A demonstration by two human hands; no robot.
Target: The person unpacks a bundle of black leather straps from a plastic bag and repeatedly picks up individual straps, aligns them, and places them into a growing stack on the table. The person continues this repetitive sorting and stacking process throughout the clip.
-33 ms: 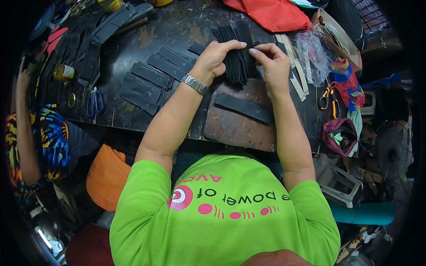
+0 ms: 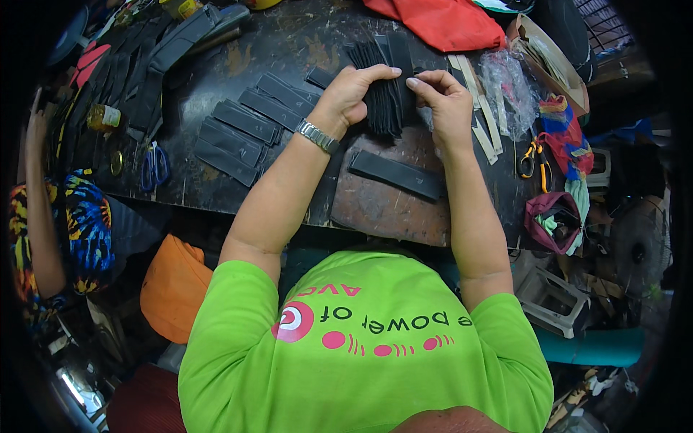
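My left hand [image 2: 354, 94] is closed round a thick bundle of thin black strips [image 2: 382, 108], its thumb pressed across the top. The strips fan out upward, and one wider black strip [image 2: 398, 52] stands apart at the right of the bundle. My right hand [image 2: 446, 101] pinches at this strip's right edge with thumb and forefinger; the exact contact is too small to make out. Below both hands, a flat stack of black strips [image 2: 395, 175] lies on a worn brown board [image 2: 382, 215]. More black strip stacks [image 2: 245, 123] rest in a slanting row left of my left wrist.
Right of my hands lie pale slats [image 2: 485, 141], clear plastic wrap [image 2: 509, 94] and orange-handled pliers [image 2: 530, 160]. Blue-handled scissors [image 2: 154, 167] and a small jar [image 2: 103, 117] sit at the left. Red cloth [image 2: 447, 25] covers the far edge. Another person's arm [image 2: 37, 144] shows far left.
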